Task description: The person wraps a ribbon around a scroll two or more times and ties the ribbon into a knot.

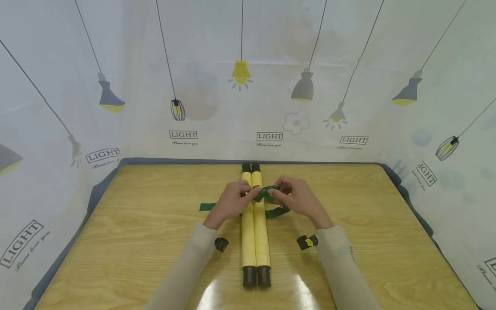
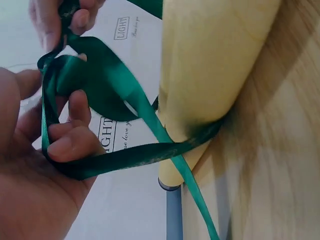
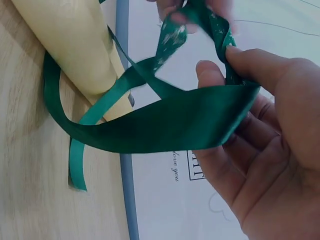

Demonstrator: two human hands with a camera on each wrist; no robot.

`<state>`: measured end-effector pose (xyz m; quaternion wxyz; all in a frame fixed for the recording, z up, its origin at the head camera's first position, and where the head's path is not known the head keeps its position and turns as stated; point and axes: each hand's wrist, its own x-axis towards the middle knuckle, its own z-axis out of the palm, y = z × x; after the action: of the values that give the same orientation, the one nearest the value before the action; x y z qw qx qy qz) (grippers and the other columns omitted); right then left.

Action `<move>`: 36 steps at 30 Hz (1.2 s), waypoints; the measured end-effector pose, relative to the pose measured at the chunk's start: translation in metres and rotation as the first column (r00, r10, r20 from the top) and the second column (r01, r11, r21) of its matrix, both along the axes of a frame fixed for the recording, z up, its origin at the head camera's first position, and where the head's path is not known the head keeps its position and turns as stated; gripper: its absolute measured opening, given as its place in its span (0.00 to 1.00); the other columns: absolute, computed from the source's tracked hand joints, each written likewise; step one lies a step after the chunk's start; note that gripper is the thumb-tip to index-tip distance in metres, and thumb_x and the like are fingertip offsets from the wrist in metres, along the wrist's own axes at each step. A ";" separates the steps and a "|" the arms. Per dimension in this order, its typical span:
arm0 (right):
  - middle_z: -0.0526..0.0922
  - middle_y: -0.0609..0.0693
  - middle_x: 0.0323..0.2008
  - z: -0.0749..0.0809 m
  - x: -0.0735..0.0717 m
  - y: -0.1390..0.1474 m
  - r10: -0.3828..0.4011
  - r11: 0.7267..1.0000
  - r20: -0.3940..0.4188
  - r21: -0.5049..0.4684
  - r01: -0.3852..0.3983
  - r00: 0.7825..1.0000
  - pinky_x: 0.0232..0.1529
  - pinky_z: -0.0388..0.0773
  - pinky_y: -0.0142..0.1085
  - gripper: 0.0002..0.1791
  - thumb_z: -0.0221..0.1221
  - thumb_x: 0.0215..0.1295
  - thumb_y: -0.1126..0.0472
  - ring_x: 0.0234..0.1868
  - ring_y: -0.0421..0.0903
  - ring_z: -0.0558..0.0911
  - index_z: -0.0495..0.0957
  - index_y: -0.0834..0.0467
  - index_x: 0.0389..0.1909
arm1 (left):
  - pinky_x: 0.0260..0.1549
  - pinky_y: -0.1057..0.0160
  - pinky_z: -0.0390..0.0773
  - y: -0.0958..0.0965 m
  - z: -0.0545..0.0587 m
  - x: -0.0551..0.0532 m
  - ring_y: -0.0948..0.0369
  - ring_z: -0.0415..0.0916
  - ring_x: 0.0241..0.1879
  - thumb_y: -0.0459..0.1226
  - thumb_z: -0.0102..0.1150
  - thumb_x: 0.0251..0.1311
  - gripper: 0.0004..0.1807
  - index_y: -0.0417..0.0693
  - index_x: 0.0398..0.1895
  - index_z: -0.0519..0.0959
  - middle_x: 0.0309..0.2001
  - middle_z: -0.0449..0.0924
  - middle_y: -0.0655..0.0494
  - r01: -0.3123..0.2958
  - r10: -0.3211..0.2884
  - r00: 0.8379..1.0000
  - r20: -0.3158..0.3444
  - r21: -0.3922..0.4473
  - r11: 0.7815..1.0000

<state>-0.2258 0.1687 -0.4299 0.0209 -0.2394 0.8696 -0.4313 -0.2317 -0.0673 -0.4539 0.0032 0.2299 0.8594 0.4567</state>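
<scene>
Two pale yellow tubes (image 1: 249, 241) with dark end caps (image 1: 249, 276) lie side by side on the table, pointing away from me. A green satin ribbon (image 1: 277, 212) passes under and around them, and one flat end sticks out to the left. Above the tubes my left hand (image 1: 232, 199) pinches the ribbon between thumb and fingers. In the left wrist view a ribbon loop (image 2: 117, 162) runs around that hand's fingers. My right hand (image 1: 300, 198) grips another part of the ribbon, and in the right wrist view a wide band (image 3: 170, 125) drapes over its fingers.
The wooden table (image 1: 147, 241) has a blue-grey border along its edges. Small black pieces (image 1: 221, 244) sit beside both wrists. White sheets (image 1: 217, 142) printed with hanging lamps stand around the back and sides.
</scene>
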 end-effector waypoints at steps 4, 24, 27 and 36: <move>0.87 0.51 0.25 0.001 -0.001 0.001 -0.031 0.999 -0.014 0.020 0.031 0.999 0.27 0.77 0.35 0.10 0.64 0.72 0.52 0.27 0.53 0.86 0.80 0.55 0.38 | 0.34 0.61 0.72 -0.001 0.003 0.002 0.58 0.71 0.35 0.56 0.63 0.68 0.25 0.45 0.23 0.82 0.34 0.76 0.57 0.065 -0.069 0.995 0.078 0.042 0.997; 0.86 0.46 0.32 0.003 -0.005 0.013 -0.032 0.999 -0.037 0.037 0.034 0.999 0.32 0.76 0.36 0.11 0.62 0.73 0.45 0.31 0.43 0.81 0.83 0.48 0.36 | 0.32 0.67 0.80 -0.011 0.007 -0.001 0.60 0.77 0.39 0.31 0.67 0.63 0.05 0.48 0.36 0.80 0.38 0.82 0.55 -0.009 0.011 0.984 -0.179 0.010 1.000; 0.85 0.50 0.33 0.007 -0.005 0.018 -0.002 1.000 0.015 0.006 0.002 1.000 0.35 0.79 0.38 0.11 0.59 0.76 0.48 0.33 0.46 0.82 0.83 0.50 0.39 | 0.31 0.67 0.80 -0.017 0.009 -0.003 0.61 0.79 0.37 0.32 0.67 0.64 0.03 0.47 0.39 0.85 0.37 0.84 0.55 0.006 -0.007 0.974 -0.227 -0.005 1.000; 0.84 0.53 0.42 0.010 -0.004 0.025 -0.012 1.000 0.005 -0.002 0.012 1.000 0.43 0.82 0.39 0.09 0.61 0.75 0.54 0.42 0.50 0.82 0.84 0.54 0.40 | 0.40 0.62 0.84 -0.045 0.023 -0.006 0.57 0.84 0.41 0.35 0.64 0.69 0.07 0.52 0.44 0.89 0.46 0.88 0.56 0.015 -0.017 0.990 -0.137 -0.015 1.000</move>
<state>-0.2296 0.1941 -0.4202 0.0204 -0.2331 0.8705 -0.4330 -0.2373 -0.1122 -0.4313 -0.0508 0.2675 0.8588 0.4339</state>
